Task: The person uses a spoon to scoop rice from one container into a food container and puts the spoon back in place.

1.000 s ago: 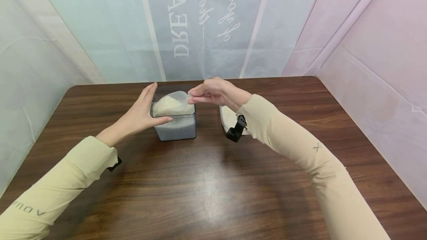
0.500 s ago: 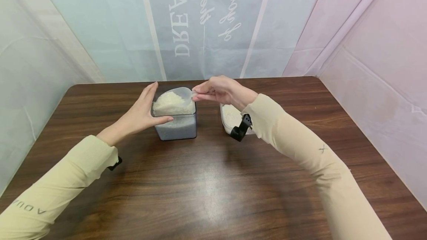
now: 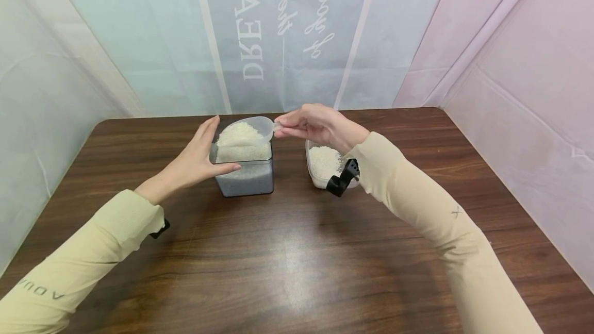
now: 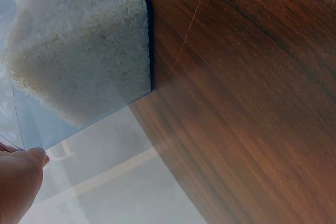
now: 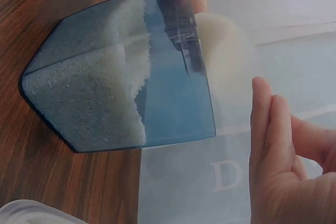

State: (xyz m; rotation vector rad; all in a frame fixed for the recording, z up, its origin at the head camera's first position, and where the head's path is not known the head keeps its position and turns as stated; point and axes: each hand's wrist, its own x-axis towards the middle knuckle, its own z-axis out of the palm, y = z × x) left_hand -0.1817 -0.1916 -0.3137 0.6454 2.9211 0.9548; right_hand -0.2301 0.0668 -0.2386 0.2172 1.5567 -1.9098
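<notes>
A translucent blue box (image 3: 246, 182) partly filled with rice (image 5: 84, 93) stands on the table. My left hand (image 3: 192, 157) holds it at the left, thumb along the near rim and fingers at the far side. In the left wrist view, the thumb (image 4: 23, 177) shows at the rim. Between thumb and fingers, my right hand (image 3: 322, 125) pinches the handle of a clear scoop (image 3: 265, 127). Heaped with rice, the scoop is at the box's mouth; in the right wrist view, its pale bowl (image 5: 228, 51) shows past the rim.
To the right of the box, a smaller clear tub (image 3: 316, 179) of white grains sits partly behind my right wrist. The wooden table (image 3: 287, 272) meets a printed cloth (image 3: 297, 81) at the back; pale sheets hang at both sides.
My right hand has lifted the scoop of rice up and to the right, so more of it shows above the box. The left hand and the box have stayed put.
</notes>
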